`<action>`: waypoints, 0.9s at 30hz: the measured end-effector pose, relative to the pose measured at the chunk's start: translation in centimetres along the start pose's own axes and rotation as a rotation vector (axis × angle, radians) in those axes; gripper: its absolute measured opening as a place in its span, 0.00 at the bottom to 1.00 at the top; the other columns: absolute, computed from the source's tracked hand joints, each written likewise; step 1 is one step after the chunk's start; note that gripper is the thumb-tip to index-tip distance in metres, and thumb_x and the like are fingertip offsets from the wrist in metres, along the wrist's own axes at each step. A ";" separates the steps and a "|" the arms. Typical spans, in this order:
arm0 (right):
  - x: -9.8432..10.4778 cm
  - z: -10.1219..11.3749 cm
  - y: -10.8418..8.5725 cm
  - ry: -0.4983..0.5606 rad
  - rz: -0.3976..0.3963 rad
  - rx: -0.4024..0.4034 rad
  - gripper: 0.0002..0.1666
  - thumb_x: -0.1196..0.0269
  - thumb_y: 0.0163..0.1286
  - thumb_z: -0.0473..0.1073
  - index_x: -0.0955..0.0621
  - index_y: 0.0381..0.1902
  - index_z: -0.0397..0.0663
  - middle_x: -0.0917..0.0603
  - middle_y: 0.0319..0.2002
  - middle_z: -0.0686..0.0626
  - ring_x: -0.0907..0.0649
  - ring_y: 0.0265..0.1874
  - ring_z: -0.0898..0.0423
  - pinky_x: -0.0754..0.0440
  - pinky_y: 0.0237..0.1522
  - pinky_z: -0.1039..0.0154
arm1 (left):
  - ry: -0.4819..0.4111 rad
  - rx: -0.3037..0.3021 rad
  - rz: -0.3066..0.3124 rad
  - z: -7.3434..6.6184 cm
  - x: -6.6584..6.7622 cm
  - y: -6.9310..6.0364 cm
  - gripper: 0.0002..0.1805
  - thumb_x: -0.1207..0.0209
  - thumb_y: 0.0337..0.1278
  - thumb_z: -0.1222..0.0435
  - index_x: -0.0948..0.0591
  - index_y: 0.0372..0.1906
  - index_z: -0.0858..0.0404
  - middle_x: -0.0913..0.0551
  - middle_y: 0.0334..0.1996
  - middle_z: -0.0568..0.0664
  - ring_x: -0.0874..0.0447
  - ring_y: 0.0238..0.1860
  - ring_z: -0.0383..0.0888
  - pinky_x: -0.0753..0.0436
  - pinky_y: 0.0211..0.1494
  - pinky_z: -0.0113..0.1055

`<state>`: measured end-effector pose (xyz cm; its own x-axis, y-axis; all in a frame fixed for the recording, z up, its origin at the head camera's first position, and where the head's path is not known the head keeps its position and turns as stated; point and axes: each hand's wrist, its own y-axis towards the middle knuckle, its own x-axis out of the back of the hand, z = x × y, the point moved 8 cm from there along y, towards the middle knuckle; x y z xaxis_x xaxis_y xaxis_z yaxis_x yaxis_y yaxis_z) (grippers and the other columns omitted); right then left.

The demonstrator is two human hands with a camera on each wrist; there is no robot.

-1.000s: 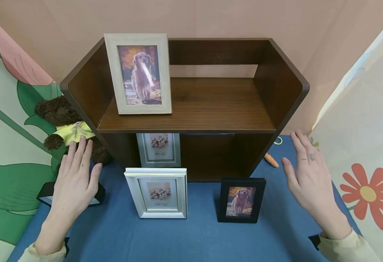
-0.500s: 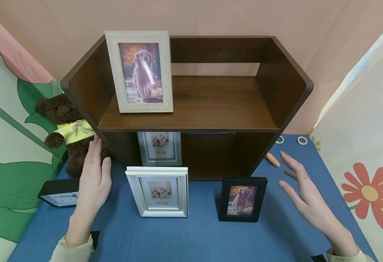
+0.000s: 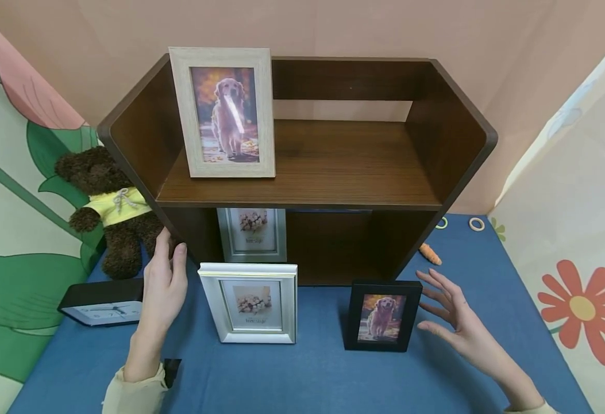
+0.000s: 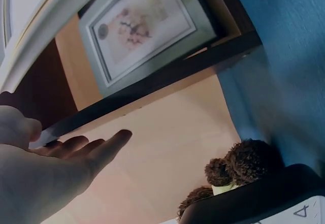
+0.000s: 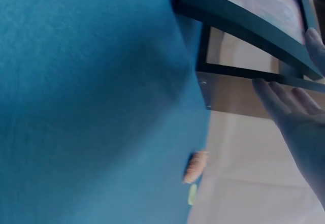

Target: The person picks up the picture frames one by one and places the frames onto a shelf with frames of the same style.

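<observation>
In the head view the left hand [image 3: 164, 287] is beside the lower left side of the brown shelf [image 3: 302, 167], between a black clock [image 3: 103, 302] and the silver frame [image 3: 247, 338]. Its fingers are extended and grip nothing. The right hand [image 3: 462, 328] hovers with spread, slightly bent fingers just right of the small black frame [image 3: 353, 322], holding nothing; whether it touches the frame cannot be told. In the left wrist view the left hand [image 4: 51, 178] lies near the shelf edge [image 4: 152, 84]. The right wrist view has the right hand [image 5: 299, 122] near the black frame [image 5: 244, 28].
A large cream frame [image 3: 222, 170] stands on the upper shelf, and another silver frame [image 3: 281, 236] on the lower one. Left of the shelf sits a brown bear [image 3: 121, 253] in yellow. At right lie a carrot [image 3: 430, 254] and a ring [image 3: 476, 224].
The left hand has moved right, away from the clock and toward the shelf's side. The right hand has come left and down toward the small black frame, its fingers more bent.
</observation>
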<state>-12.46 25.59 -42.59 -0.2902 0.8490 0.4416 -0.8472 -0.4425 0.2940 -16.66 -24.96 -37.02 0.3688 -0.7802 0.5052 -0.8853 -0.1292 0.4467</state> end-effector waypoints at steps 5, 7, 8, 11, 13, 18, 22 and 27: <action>-1.0 -1.2 -0.1 0.041 0.008 -0.016 0.66 0.31 0.63 0.15 0.56 0.87 0.43 0.36 0.81 0.54 0.27 0.72 0.67 0.19 0.62 0.69 | -0.015 -0.016 -0.002 0.1 -0.3 -0.1 0.28 0.55 0.88 0.69 0.39 0.84 0.64 0.27 0.74 0.66 0.28 0.74 0.64 0.28 0.72 0.28; -1.2 -1.5 -0.2 0.021 0.001 -0.033 0.66 0.31 0.64 0.16 0.54 0.88 0.44 0.33 0.78 0.60 0.24 0.69 0.68 0.18 0.60 0.69 | -0.024 -0.027 -0.007 0.1 -0.3 -0.1 0.28 0.54 0.87 0.71 0.39 0.84 0.64 0.28 0.75 0.65 0.28 0.74 0.63 0.33 0.67 0.17; -1.2 -1.6 -0.2 0.007 0.000 -0.040 0.65 0.31 0.64 0.17 0.53 0.88 0.45 0.31 0.76 0.62 0.23 0.67 0.69 0.17 0.59 0.68 | -0.026 -0.033 -0.010 0.1 -0.4 0.0 0.28 0.53 0.86 0.72 0.38 0.83 0.64 0.27 0.75 0.64 0.28 0.74 0.63 0.33 0.67 0.16; -1.5 -1.8 -0.2 -0.026 -0.001 -0.048 0.64 0.30 0.64 0.18 0.51 0.88 0.45 0.30 0.72 0.68 0.20 0.63 0.69 0.15 0.56 0.68 | -0.020 -0.046 -0.025 0.1 -0.4 0.0 0.29 0.52 0.85 0.74 0.37 0.83 0.64 0.27 0.75 0.64 0.28 0.74 0.62 0.33 0.65 0.15; -1.7 -1.7 -0.2 -0.029 0.007 -0.037 0.63 0.31 0.65 0.18 0.51 0.87 0.44 0.29 0.72 0.70 0.18 0.61 0.67 0.14 0.54 0.67 | -0.010 -0.054 -0.037 0.1 -0.3 0.1 0.29 0.51 0.83 0.76 0.37 0.82 0.65 0.26 0.74 0.64 0.28 0.74 0.62 0.32 0.65 0.15; -1.9 -1.8 0.0 0.004 0.017 -0.021 0.61 0.33 0.66 0.17 0.51 0.87 0.42 0.27 0.71 0.71 0.16 0.60 0.65 0.12 0.50 0.67 | 0.004 -0.066 -0.057 0.2 -0.1 0.2 0.30 0.49 0.80 0.79 0.36 0.81 0.67 0.26 0.73 0.65 0.27 0.73 0.64 0.32 0.64 0.15; -2.0 -2.0 0.0 0.034 0.018 -0.029 0.59 0.35 0.68 0.16 0.52 0.87 0.43 0.26 0.70 0.71 0.15 0.59 0.64 0.12 0.49 0.66 | 0.001 -0.068 -0.062 0.2 0.0 0.3 0.30 0.48 0.79 0.80 0.35 0.80 0.68 0.25 0.73 0.66 0.26 0.73 0.64 0.32 0.64 0.15; -2.2 -2.3 0.1 0.090 0.030 -0.039 0.58 0.37 0.70 0.16 0.52 0.87 0.43 0.25 0.71 0.68 0.16 0.61 0.63 0.12 0.51 0.66 | 0.005 -0.058 -0.068 0.3 0.0 0.3 0.30 0.48 0.79 0.80 0.35 0.80 0.69 0.25 0.72 0.66 0.26 0.73 0.65 0.31 0.64 0.15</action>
<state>-12.90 24.31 -45.49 -0.3527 0.8589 0.3713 -0.8538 -0.4578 0.2480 -17.03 -25.18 -37.09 0.4287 -0.7679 0.4760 -0.8406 -0.1459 0.5216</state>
